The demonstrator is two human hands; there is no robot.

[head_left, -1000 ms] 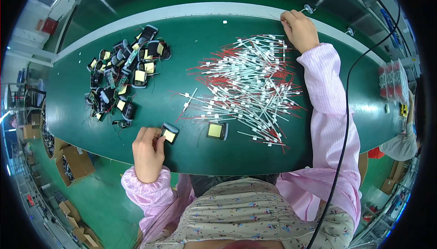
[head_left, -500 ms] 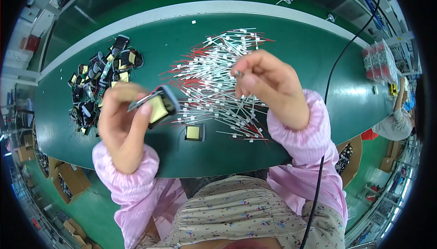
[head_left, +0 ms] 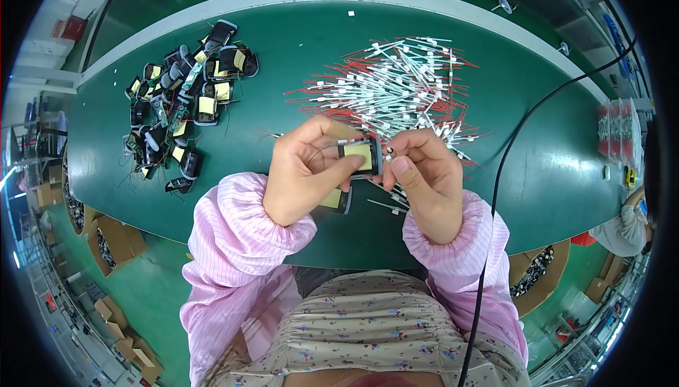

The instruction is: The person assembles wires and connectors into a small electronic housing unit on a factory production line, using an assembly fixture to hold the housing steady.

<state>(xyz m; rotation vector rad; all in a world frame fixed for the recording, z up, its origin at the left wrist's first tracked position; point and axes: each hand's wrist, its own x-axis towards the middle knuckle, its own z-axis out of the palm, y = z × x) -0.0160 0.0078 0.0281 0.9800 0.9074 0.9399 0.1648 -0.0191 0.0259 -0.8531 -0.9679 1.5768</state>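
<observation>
Near the middle of the table, my left hand (head_left: 304, 168) grips a small black device with a yellow pad (head_left: 358, 151), thumb resting on the pad. Thin wires trail from its left side. Close against its right edge, my right hand (head_left: 426, 182) pinches a tiny white connector (head_left: 389, 152) between thumb and fingertips; its lead is mostly hidden by the fingers. A second device with a yellow pad (head_left: 332, 199) lies on the table, partly covered by my left hand. Just beyond both hands spreads a heap of white connector leads with red wires (head_left: 396, 90).
A pile of black devices with yellow pads and green boards (head_left: 177, 97) covers the table's left part. A black cable (head_left: 508, 146) hangs across the right side. Clear bins (head_left: 617, 132) stand at the far right; cardboard boxes (head_left: 117, 242) sit on the floor. A person (head_left: 622, 228) is at the right edge.
My left hand has brought the device rightward to the middle. My right hand has come down and closer, so both hands now meet at the device's right edge. The view has shifted slightly.
</observation>
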